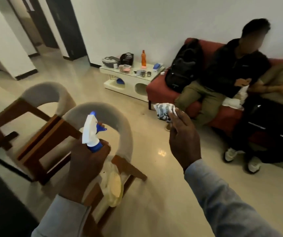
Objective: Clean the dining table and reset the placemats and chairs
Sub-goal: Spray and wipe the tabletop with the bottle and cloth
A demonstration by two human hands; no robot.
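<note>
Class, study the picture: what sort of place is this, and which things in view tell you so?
Most likely a home living and dining room: a red sofa with people seated, a low white side table of household items, and two wooden dining chairs.

The person wears a long-sleeved shirt in pale grey-blue cloth. The left sleeve (64, 218) runs up from the lower edge and ends in a plain cuff at the wrist, below the bare left hand (86, 165). The right sleeve (222, 200) is the same cloth, loosely creased, and stops at the wrist of the bare right hand (183, 141); no watch or ring shows.
</note>
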